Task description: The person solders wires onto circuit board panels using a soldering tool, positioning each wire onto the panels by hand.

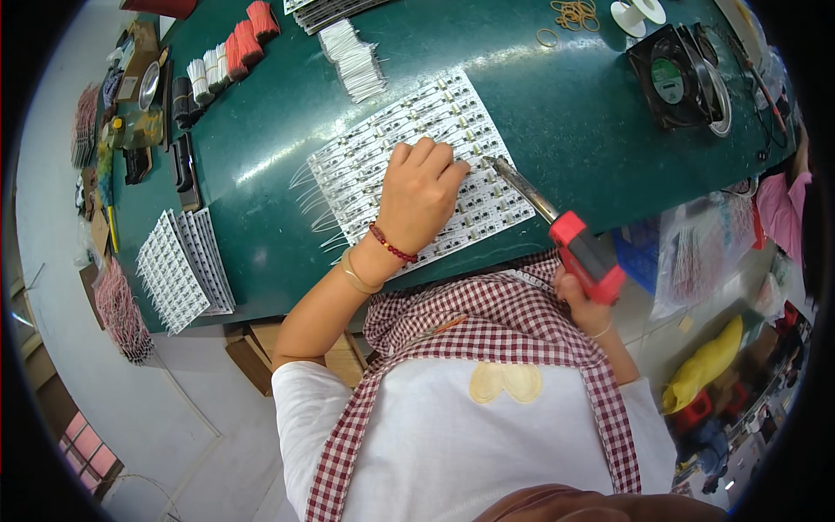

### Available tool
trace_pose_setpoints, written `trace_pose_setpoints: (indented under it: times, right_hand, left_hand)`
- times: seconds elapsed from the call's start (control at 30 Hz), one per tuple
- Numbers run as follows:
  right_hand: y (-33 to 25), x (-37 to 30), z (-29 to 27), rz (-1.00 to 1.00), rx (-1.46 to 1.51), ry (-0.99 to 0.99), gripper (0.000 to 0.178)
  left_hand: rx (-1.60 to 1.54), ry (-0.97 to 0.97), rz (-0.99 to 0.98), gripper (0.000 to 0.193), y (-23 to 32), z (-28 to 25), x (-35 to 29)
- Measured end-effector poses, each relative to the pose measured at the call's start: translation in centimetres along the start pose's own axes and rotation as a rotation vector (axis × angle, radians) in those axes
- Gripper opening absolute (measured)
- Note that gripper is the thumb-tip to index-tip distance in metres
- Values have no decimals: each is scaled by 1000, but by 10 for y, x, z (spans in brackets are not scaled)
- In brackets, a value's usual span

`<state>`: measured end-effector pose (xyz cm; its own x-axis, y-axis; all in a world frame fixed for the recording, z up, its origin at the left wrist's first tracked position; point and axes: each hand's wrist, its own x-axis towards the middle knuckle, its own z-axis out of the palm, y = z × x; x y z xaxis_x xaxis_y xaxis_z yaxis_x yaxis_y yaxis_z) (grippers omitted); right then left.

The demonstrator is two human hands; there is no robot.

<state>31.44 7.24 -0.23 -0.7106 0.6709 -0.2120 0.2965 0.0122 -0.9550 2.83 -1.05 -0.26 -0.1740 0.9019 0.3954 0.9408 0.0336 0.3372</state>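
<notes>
Head view: the left hand (419, 193) reaches up from the lower left, its forearm slanting over the table edge (252, 315), knuckles uppermost and wrist above the circuit board panel (487, 130). Its fingers are curled down toward the panel; their tips are hidden, so I cannot tell whether they pinch anything. The right hand (584, 300), lower and near the body, is wrapped around the red-and-black handle of a soldering iron (541, 205), which points up and leftward, its tip by the panel's right part; contact cannot be told. The panel lies on the green tabletop in front of the person, white wires (317, 209) trailing from its left side.

Right of the body, a clear plastic bag (668, 297) holds reddish and white strands, beside a blue crate (641, 259) whose contents cannot be made out. A cardboard box (249, 360) sits under the table.
</notes>
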Motion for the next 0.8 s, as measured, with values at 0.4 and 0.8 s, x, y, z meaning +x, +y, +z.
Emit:
trace_pose_setpoints:
  times: [0.4, 0.8]
  right_hand:
    - [1, -4, -2, -37, -50, -16, 19]
    - [3, 0, -1, -142, -207, -32, 17]
  left_hand:
    - [7, 22, -22, 18, 12, 0, -6]
    - [14, -47, -51, 15, 15, -3, -2]
